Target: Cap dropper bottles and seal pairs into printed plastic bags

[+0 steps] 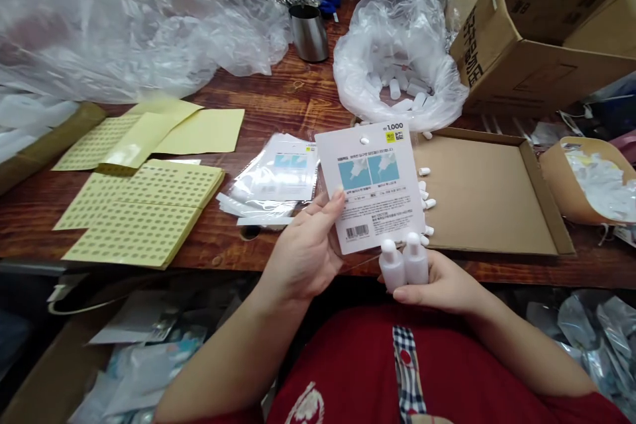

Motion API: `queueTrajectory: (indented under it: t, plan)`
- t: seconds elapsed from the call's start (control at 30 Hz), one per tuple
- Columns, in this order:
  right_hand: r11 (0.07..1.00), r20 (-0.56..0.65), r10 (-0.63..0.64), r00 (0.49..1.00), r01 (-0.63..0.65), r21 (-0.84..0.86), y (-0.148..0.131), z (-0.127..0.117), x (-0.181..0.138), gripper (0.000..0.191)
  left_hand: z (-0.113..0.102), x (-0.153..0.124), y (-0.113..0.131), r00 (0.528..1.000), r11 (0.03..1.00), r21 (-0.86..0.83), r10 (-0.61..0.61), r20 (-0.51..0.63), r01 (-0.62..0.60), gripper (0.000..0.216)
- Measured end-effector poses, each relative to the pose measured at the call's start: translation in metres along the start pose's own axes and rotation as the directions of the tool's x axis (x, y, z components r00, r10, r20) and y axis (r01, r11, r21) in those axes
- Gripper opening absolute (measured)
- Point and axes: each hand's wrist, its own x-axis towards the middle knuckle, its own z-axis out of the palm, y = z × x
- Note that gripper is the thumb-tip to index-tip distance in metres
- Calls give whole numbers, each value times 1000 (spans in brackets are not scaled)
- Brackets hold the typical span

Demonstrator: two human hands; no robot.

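Observation:
My left hand point(311, 248) grips a printed product card point(372, 212) by its left edge, thumb on the front. The card is white with two blue pictures, a barcode and a price at the top; a clear sleeve seems to be around it. Just below the card, my right hand point(447, 281) holds two small white bottles point(405, 264) side by side, upright with rounded caps. Left of the card lies a stack of clear plastic packets point(271, 179) with a similar card on top. Several small white caps point(424, 189) are scattered along the cardboard tray's left edge.
A shallow cardboard tray point(487, 192) is at right. Behind it are a clear bag point(352, 79) of small white bottles and an open carton point(491, 59). Yellow sticker sheets point(144, 212) lie at left. A metal cup point(309, 36) and plastic wrap point(218, 33) are at the back.

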Motion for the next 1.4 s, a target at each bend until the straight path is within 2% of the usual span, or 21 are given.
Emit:
queueTrajectory:
  t: [0.17,0.33,0.43,0.5,0.6,0.7,0.77,0.8,0.83,0.87,0.93,0.97,1.0,1.07,1.13,1.17,1.27,1.3,1.33,1.4]
  plan:
    - [988,14,73,997,-75,137,16,-15,-20,33,15,2,-10,958,954,-108,-273,84,281,35]
    - [948,15,145,989,-144,283,16,-14,-29,34,17,2,-23,905,903,-121,-392,166,413,38]
    - [921,16,148,989,-144,363,13,-12,-30,37,16,-1,-32,869,875,-96,-447,213,474,38]
    - [902,-26,136,990,-113,417,12,-10,-30,46,16,-5,-37,861,873,-77,-456,225,482,37]
    - [894,-150,108,983,-30,447,12,-5,-29,63,16,-11,-45,861,873,-57,-464,208,484,40]
    - [954,-299,60,952,33,297,19,1,-29,76,15,-14,-51,872,880,-56,-456,178,472,41]
    - [996,-450,-54,891,82,44,26,3,-29,91,14,-14,-53,876,880,-66,-457,155,471,39]
    - [984,-525,-174,833,124,-129,30,4,-30,99,13,-14,-53,872,874,-73,-467,144,480,39]
    - [932,-571,-331,751,165,-322,32,3,-30,106,13,-14,-53,866,866,-79,-481,136,493,39]
    - [835,-568,-499,654,189,-516,34,2,-30,110,13,-14,-53,858,857,-86,-497,129,509,39]
    - [566,-437,-760,481,161,-808,32,0,-29,110,14,-15,-53,838,835,-94,-529,133,542,39]
    - [447,-357,-825,437,119,-887,30,-2,-28,108,15,-16,-53,825,823,-92,-545,148,560,38]
    - [359,-298,-857,421,72,-931,27,-3,-26,105,17,-18,-53,810,810,-87,-561,170,580,37]
    - [265,-241,-872,426,-4,-964,19,-6,-24,99,21,-19,-54,770,778,-67,-599,220,625,36]
    - [244,-231,-849,476,-36,-969,11,-10,-26,95,23,-19,-56,760,768,-72,-607,233,636,35]
    - [258,-233,-810,538,-30,-966,7,-13,-28,94,23,-18,-57,769,773,-89,-599,223,628,35]
    - [350,-169,-566,807,50,-935,-1,-25,-40,93,22,-16,-60,806,794,-152,-563,185,589,36]
    - [376,-129,-485,865,73,-924,-3,-29,-45,88,22,-15,-61,807,793,-160,-560,187,588,37]
    - [396,-102,-436,894,89,-914,-3,-32,-48,81,23,-15,-63,805,792,-161,-559,197,589,38]
    - [432,-116,-440,891,96,-897,-1,-34,-52,68,25,-15,-66,802,793,-154,-552,228,589,40]
